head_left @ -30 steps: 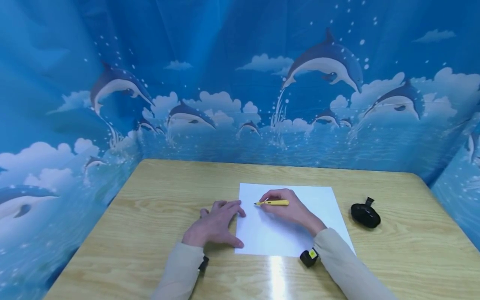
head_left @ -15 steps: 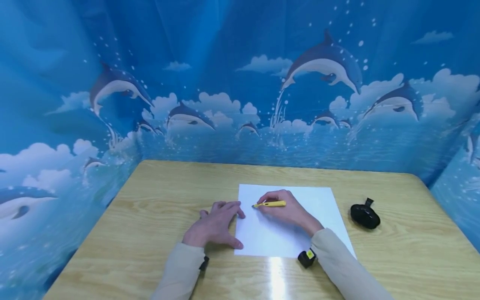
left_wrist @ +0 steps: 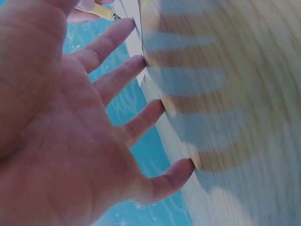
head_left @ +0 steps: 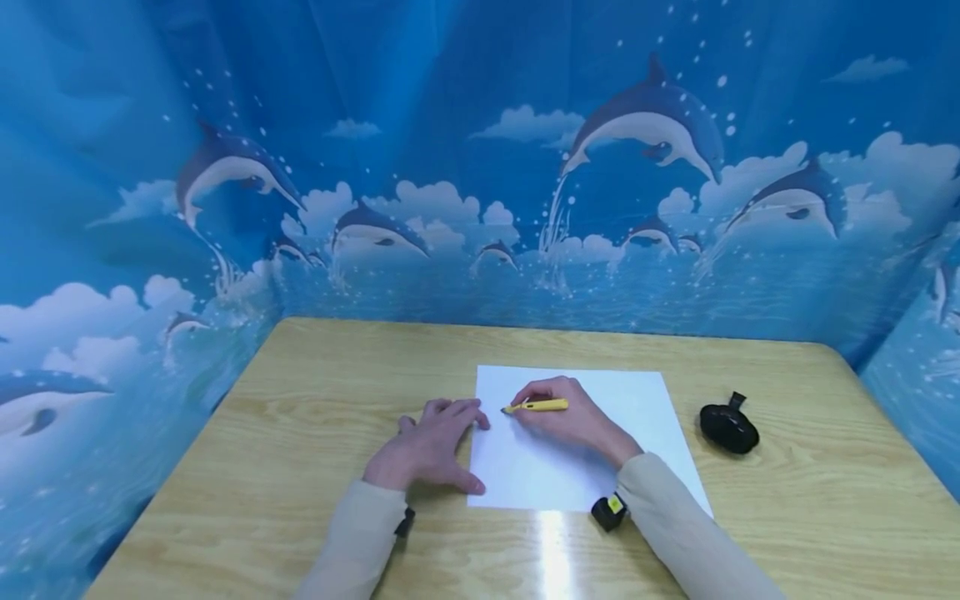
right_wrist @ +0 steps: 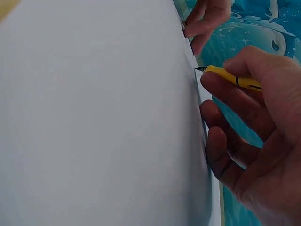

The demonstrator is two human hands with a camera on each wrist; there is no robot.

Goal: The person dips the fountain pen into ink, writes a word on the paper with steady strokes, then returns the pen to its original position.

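A yellow fountain pen is pinched between the thumb and fingers of my right hand. Its dark nib points left and meets the white sheet of paper near the upper left part. In the right wrist view, the ring and little fingers curl loosely beside the paper's surface. My left hand lies spread at the sheet's left edge. Its thumb and some fingertips overlap the paper, while other fingertips press on the wooden table. Any marks on the sheet are too faint to see.
A glossy black rounded object with a short tab sits on the wooden table right of the paper. Black wrist cameras hang beneath both sleeves. A blue dolphin-print curtain stands behind the table and along its sides.
My right hand has slid slightly left with the fountain pen, bringing the nib a little nearer the sheet's left edge. The left hand and the paper stay in place.
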